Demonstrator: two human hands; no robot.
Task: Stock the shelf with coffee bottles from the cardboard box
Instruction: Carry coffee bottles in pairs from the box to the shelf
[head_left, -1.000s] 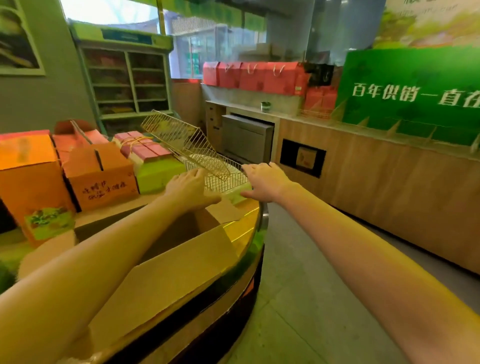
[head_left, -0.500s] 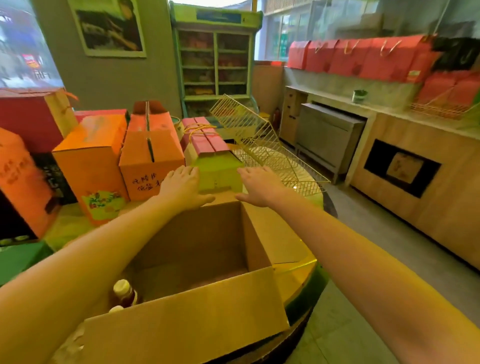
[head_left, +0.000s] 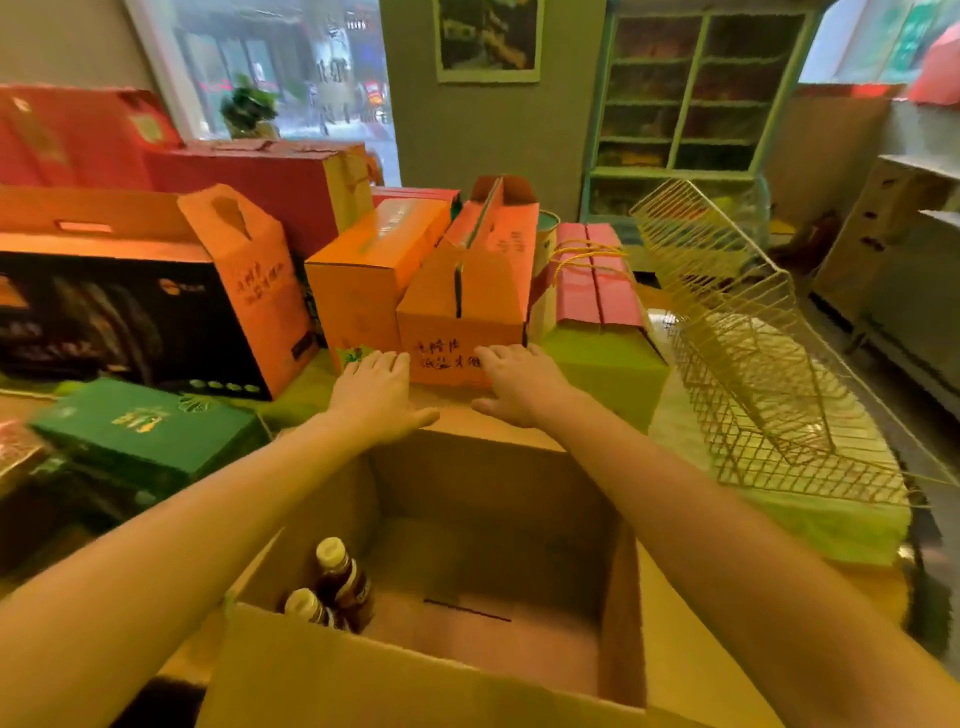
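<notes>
1. Coffee bottles (head_left: 344, 577): I count two, standing together at 7 o'clock.
2. Cardboard box (head_left: 415, 686): one, open, at 6 o'clock.
3. Hands: two, the left hand (head_left: 376, 395) and the right hand (head_left: 519, 387), at the centre of my view.
4. Orange cartons (head_left: 374, 270): two, side by side at 12 o'clock.
5. Red cartons (head_left: 249, 182): I make out two, between 10 and 11 o'clock.
6. Black-fronted carton (head_left: 130, 322): one, at 9 o'clock.
7. Green carton (head_left: 145, 431): one, at 8 o'clock.
8. Pink-topped carton (head_left: 597, 296): one, at 2 o'clock.
9. Wire rack (head_left: 753, 364): one, at 3 o'clock.
10. Shelving cabinet (head_left: 691, 93): one, at 1 o'clock.
</notes>
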